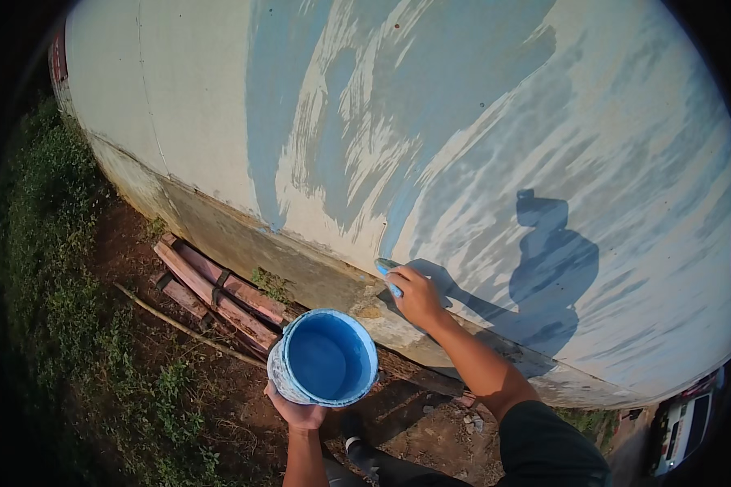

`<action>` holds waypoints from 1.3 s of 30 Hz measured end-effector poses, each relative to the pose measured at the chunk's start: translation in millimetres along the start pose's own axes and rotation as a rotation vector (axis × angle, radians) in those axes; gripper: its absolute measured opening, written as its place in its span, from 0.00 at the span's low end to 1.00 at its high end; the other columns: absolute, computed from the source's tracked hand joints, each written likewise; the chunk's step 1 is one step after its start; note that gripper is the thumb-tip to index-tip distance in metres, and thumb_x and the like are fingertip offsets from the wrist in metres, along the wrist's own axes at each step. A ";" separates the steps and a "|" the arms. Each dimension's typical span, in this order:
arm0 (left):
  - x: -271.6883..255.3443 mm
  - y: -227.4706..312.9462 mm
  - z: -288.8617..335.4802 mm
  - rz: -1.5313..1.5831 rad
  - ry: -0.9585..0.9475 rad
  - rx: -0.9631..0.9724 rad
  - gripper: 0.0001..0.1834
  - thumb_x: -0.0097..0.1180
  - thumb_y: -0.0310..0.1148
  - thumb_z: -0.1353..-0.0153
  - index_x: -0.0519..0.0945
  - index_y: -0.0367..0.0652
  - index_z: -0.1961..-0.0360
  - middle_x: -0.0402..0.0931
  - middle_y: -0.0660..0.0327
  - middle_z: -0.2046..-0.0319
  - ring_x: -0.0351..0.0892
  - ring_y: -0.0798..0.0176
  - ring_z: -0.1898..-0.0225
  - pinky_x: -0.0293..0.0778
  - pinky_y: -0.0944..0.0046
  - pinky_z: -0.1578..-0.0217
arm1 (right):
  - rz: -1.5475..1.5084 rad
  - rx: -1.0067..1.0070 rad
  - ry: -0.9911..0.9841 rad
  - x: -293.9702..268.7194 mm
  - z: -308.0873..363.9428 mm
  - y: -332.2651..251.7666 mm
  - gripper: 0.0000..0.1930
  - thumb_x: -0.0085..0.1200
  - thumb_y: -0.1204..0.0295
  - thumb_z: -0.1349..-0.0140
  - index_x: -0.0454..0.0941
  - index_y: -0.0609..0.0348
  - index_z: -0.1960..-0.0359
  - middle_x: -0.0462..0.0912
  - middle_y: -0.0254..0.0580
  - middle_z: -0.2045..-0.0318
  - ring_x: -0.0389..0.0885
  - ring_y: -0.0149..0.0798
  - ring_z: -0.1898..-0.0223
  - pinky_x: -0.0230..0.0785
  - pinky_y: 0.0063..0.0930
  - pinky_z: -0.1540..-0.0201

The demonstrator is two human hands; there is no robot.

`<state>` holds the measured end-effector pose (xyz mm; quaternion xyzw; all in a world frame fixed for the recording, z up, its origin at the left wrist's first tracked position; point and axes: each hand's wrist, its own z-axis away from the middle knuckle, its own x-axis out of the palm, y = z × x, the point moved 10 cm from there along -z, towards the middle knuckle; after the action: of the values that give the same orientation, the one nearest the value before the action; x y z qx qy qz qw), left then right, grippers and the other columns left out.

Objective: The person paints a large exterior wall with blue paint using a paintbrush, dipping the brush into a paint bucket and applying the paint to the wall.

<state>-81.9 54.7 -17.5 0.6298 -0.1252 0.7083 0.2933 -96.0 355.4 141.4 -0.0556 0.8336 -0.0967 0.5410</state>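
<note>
Bucket [325, 357]: holding blue paint, roughly half full.
Left hand [299, 412]: grip cupping bucket from below.
Right hand [418, 296]: grip clenching blue paintbrush [386, 268] against wall [463, 146].

Reddish planks [219, 294] lay stacked on bare brown soil [219, 390] at the wall's foot — a thin stick [183, 325] ran just beside them. Green weeds [49, 268] filled the left side, and a white vehicle [686, 426] stood at the far right.

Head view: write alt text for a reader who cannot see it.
A person's right hand presses a blue-handled brush low against a pale wall streaked with fresh blue paint, while the left hand holds a bucket of blue paint from below. Reddish planks lie on bare earth at the wall's foot, beside grass.
</note>
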 end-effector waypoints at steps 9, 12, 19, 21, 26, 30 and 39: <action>-1.4 -12.7 7.1 0.054 0.096 -0.023 0.45 0.41 0.70 0.27 0.69 0.50 0.21 0.69 0.54 0.24 0.71 0.44 0.26 0.69 0.37 0.27 | 0.012 -0.147 0.742 -152.8 23.3 -72.4 0.11 0.71 0.82 0.38 0.87 0.63 0.55 0.87 0.46 0.54 0.89 0.55 0.56 0.84 0.44 0.54; 14.4 -24.2 -3.6 0.068 0.074 -0.038 0.43 0.41 0.69 0.26 0.69 0.49 0.22 0.70 0.54 0.25 0.71 0.44 0.27 0.71 0.37 0.28 | -0.181 -0.054 0.388 -62.7 31.9 -17.2 0.11 0.71 0.82 0.39 0.87 0.62 0.55 0.87 0.46 0.54 0.89 0.54 0.55 0.83 0.44 0.55; 6.8 -18.1 0.8 0.049 0.085 -0.030 0.44 0.41 0.69 0.26 0.69 0.49 0.22 0.70 0.53 0.24 0.71 0.44 0.26 0.69 0.37 0.27 | -0.121 -0.001 0.326 -76.0 33.2 -7.5 0.11 0.71 0.81 0.40 0.88 0.61 0.56 0.86 0.45 0.55 0.89 0.54 0.54 0.83 0.43 0.57; 11.5 -20.5 2.2 0.052 0.090 -0.032 0.44 0.40 0.69 0.26 0.69 0.48 0.22 0.70 0.53 0.24 0.71 0.44 0.26 0.69 0.37 0.27 | 0.024 -0.103 0.646 -123.7 51.9 -37.3 0.11 0.71 0.82 0.40 0.88 0.61 0.56 0.86 0.46 0.55 0.89 0.55 0.55 0.83 0.43 0.56; 9.8 -31.4 -1.2 0.030 0.094 -0.035 0.44 0.41 0.69 0.26 0.69 0.49 0.22 0.69 0.53 0.24 0.71 0.44 0.26 0.69 0.37 0.27 | -0.114 0.043 0.250 -29.5 76.1 3.2 0.16 0.69 0.85 0.46 0.87 0.61 0.54 0.86 0.48 0.53 0.87 0.56 0.51 0.81 0.46 0.50; 6.9 -45.9 -8.4 0.036 0.085 -0.071 0.44 0.42 0.69 0.26 0.68 0.49 0.21 0.69 0.53 0.24 0.71 0.43 0.26 0.70 0.37 0.27 | -0.198 0.173 0.156 4.0 86.2 69.2 0.16 0.70 0.85 0.46 0.87 0.64 0.55 0.86 0.49 0.54 0.87 0.56 0.51 0.80 0.46 0.50; -8.1 -52.0 -10.4 0.062 0.078 -0.120 0.44 0.43 0.69 0.26 0.68 0.49 0.21 0.69 0.53 0.24 0.71 0.43 0.26 0.70 0.36 0.27 | -0.118 0.015 0.398 -50.9 116.8 11.9 0.13 0.71 0.84 0.42 0.88 0.63 0.55 0.86 0.49 0.55 0.89 0.54 0.54 0.83 0.44 0.52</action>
<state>-60.3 99.7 -37.2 0.5786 -0.1752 0.7323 0.3134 31.6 365.2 138.0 -0.0802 0.9186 -0.1435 0.3594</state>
